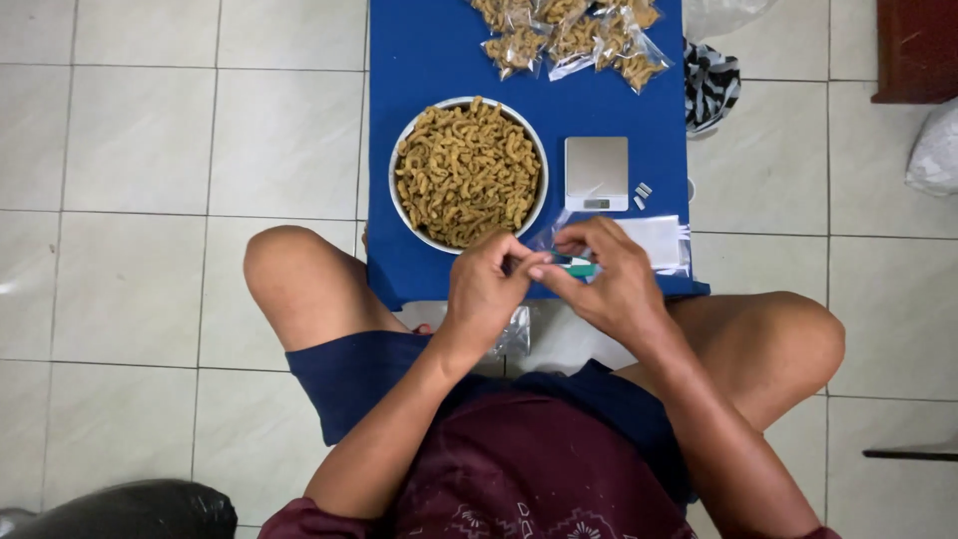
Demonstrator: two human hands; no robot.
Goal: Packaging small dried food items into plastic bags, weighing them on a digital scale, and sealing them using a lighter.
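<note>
- Small clear plastic bag (552, 243) with a green-and-white strip at its mouth: located at the near edge of the blue table (419, 60), pinched between both hands just above the person's knees.
- Left hand (486, 289): fingers closed together on the left part of the bag's mouth, thumb and forefinger tips meeting.
- Right hand (611, 274): fingers clamped on the right part of the same bag, covering most of it; fingertips of the two hands touch.
- Round white metal bowl (399, 165): stands on the table just beyond the left hand, filled with curled golden-brown fried snacks (467, 172).
- Small square silver digital scale (596, 173): stands right of the bowl, just beyond the right hand; two small white pieces (642, 194) lie beside its right edge.
- Stack of empty clear bags (661, 243): lies flat, near right of the table, touching the right hand.
- Filled, sealed snack packets (569, 38): piled at the far end of the table.
- Crumpled clear plastic (515, 334): hangs below the table's near edge, under the left wrist.
</note>
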